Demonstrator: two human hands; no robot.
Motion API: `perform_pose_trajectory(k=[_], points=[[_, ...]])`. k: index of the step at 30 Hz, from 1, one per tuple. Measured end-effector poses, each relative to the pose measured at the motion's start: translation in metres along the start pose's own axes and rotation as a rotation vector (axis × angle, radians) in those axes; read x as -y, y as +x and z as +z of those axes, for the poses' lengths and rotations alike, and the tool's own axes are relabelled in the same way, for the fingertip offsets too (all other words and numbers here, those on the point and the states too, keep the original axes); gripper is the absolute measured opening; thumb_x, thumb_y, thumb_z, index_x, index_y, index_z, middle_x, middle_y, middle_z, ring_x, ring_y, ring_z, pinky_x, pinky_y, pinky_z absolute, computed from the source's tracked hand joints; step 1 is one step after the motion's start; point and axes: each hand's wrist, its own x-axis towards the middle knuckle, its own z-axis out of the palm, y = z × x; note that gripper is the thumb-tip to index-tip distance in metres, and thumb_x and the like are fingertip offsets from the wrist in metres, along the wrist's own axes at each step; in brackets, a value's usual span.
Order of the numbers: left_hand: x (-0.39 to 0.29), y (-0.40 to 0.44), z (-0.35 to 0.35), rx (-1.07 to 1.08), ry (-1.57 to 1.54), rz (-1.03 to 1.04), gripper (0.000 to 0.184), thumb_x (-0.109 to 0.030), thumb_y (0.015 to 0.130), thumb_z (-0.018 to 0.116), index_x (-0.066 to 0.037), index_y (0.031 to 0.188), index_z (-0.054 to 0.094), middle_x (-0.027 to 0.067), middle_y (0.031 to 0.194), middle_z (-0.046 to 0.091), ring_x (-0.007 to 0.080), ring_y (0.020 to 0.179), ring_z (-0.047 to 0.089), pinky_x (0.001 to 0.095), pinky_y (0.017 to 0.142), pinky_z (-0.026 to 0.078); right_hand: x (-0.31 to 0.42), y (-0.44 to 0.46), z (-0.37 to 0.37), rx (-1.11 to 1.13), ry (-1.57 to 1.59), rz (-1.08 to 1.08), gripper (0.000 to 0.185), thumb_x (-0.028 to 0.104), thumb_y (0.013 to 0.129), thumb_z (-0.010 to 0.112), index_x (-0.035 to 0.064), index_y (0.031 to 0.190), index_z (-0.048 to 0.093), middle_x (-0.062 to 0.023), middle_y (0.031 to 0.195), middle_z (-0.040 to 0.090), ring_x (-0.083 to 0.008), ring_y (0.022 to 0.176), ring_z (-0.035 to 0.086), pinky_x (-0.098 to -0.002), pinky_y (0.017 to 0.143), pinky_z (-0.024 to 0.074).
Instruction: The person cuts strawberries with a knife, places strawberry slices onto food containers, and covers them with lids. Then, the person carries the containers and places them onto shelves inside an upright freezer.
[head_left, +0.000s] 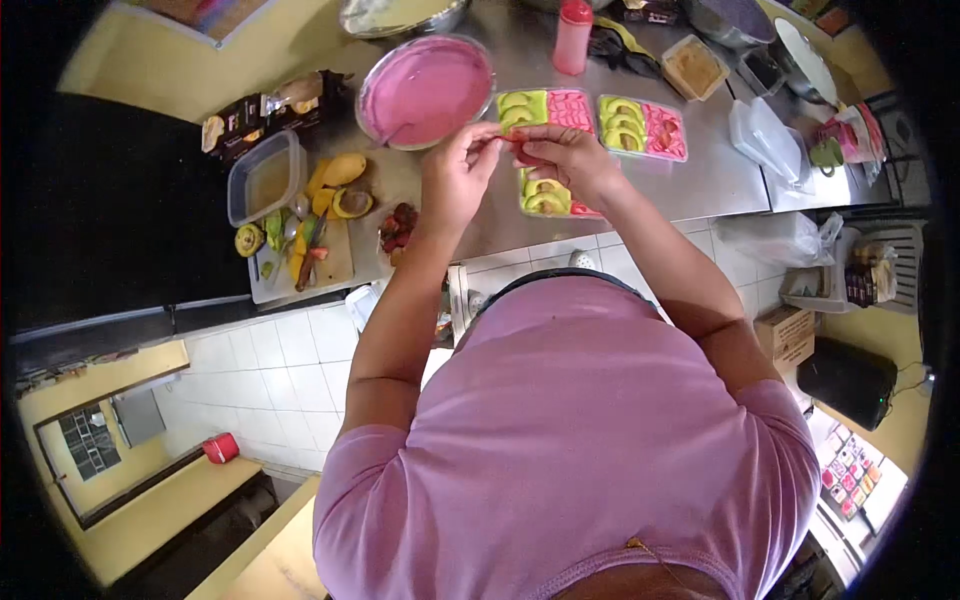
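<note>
Two sets of fingertips, on your left hand (463, 170) and right hand (578, 163), pinch a small red piece (520, 151) above the filled tray (548, 90) beneath them, where a light, even grip best avoids crushing or dropping it.

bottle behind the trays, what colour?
The bottle is pink, deeper at the top. Best seen in the head view.

surface (705, 190): metal, reflecting light
trays (643, 128): three, sitting near each other, carrying green slices and pink topping
bowl (428, 90): holding pink mix, sitting left of trays
bottle (572, 38): standing upright behind trays
brown-filled tub (693, 68): sitting right of bottle
clear plastic containers (765, 138): lying toward right end
clear tub (266, 178): sitting at left, near mangoes (345, 168)
</note>
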Motion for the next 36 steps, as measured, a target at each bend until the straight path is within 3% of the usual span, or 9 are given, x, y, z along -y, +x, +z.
perform_pose_trajectory(k=[6, 11, 16, 21, 28, 32, 33, 35, 36], points=[[0.001, 0.03, 0.059, 0.102, 0.069, -0.011, 0.015, -0.007, 0.083, 0.072, 0.001, 0.094, 0.066, 0.0082, 0.081, 0.07, 0.0112, 0.071, 0.066, 0.0249, 0.063, 0.052, 0.012, -0.03, -0.079, 0.032, 0.188, 0.138, 0.03, 0.003, 0.095, 0.05, -0.0027, 0.123, 0.056, -0.013, 0.115, 0.064, -0.0217, 0.099, 0.066, -0.0291, 0.079, 0.0571], [0.01, 0.057, 0.115, 0.356, -0.182, -0.431, 0.018, -0.01, 0.085, 0.069, 0.001, 0.099, 0.065, 0.0054, 0.086, 0.069, 0.0108, 0.078, 0.067, 0.0231, 0.069, 0.054, 0.014, -0.07, -0.136, -0.045, 0.332, 0.138, 0.031, 0.002, 0.096, 0.05, -0.0039, 0.125, 0.051, -0.0137, 0.117, 0.061, -0.0288, 0.102, 0.065, -0.033, 0.083, 0.0581], [0.022, 0.084, 0.191, 0.488, -0.297, -0.561, 0.017, -0.006, 0.085, 0.068, 0.003, 0.099, 0.063, 0.0087, 0.091, 0.068, 0.012, 0.076, 0.067, 0.0231, 0.064, 0.056, 0.004, -0.105, -0.201, -0.192, 0.157, 0.028, 0.029, 0.008, 0.097, 0.052, -0.0023, 0.124, 0.054, -0.0116, 0.111, 0.063, -0.0219, 0.099, 0.066, -0.0317, 0.082, 0.0581], [0.032, 0.103, 0.258, 0.433, -0.202, -0.589, 0.013, -0.007, 0.085, 0.067, 0.001, 0.095, 0.062, 0.0074, 0.084, 0.067, 0.0121, 0.064, 0.066, 0.0234, 0.05, 0.053, 0.01, -0.117, -0.232, -0.262, 0.261, -0.023, 0.029, 0.012, 0.099, 0.049, 0.0003, 0.124, 0.056, -0.0096, 0.104, 0.065, -0.0191, 0.095, 0.066, -0.0309, 0.078, 0.0595], [0.005, 0.095, 0.28, 0.365, -0.386, -0.59, 0.014, -0.008, 0.085, 0.068, -0.001, 0.097, 0.063, 0.0051, 0.085, 0.067, 0.0094, 0.064, 0.063, 0.0215, 0.047, 0.049, 0.032, -0.081, -0.244, -0.419, 0.159, -0.052, 0.026, 0.019, 0.098, 0.054, 0.0016, 0.117, 0.059, -0.0071, 0.099, 0.066, -0.014, 0.087, 0.065, -0.0277, 0.069, 0.0571], [-0.001, 0.082, 0.281, 0.33, -0.428, -0.607, 0.014, -0.008, 0.086, 0.068, -0.002, 0.097, 0.063, 0.0052, 0.087, 0.068, 0.0096, 0.073, 0.064, 0.0212, 0.061, 0.051, 0.033, -0.056, -0.245, -0.372, 0.213, -0.239, 0.024, 0.019, 0.092, 0.063, 0.0008, 0.108, 0.064, -0.0057, 0.093, 0.066, -0.0118, 0.082, 0.063, -0.0267, 0.069, 0.0549], [0.004, 0.08, 0.281, 0.333, -0.338, -0.47, 0.015, -0.008, 0.086, 0.068, -0.001, 0.098, 0.062, 0.0057, 0.088, 0.068, 0.0112, 0.077, 0.065, 0.0222, 0.066, 0.052, 0.036, -0.054, -0.249, -0.366, 0.211, -0.235, 0.024, 0.019, 0.092, 0.063, 0.0008, 0.108, 0.064, -0.0057, 0.093, 0.066, -0.0118, 0.082, 0.063, -0.0267, 0.069, 0.0549], [0.016, 0.078, 0.277, 0.334, -0.229, -0.239, 0.02, -0.008, 0.086, 0.069, 0.001, 0.103, 0.062, 0.0077, 0.09, 0.069, 0.0149, 0.083, 0.066, 0.026, 0.077, 0.052, 0.047, -0.053, -0.259, -0.339, -0.374, -0.215, 0.02, 0.015, 0.089, 0.066, -0.0002, 0.103, 0.065, -0.0059, 0.084, 0.067, -0.0121, 0.073, 0.063, -0.0274, 0.064, 0.0543], [0.011, 0.082, 0.274, 0.327, -0.228, -0.244, 0.02, -0.008, 0.086, 0.069, 0.001, 0.103, 0.062, 0.0077, 0.09, 0.069, 0.0149, 0.083, 0.066, 0.026, 0.077, 0.052, 0.052, -0.052, -0.26, -0.331, -0.375, -0.21, 0.02, 0.015, 0.089, 0.066, -0.0002, 0.103, 0.065, -0.0059, 0.084, 0.067, -0.0121, 0.073, 0.063, -0.0274, 0.064, 0.0543]])
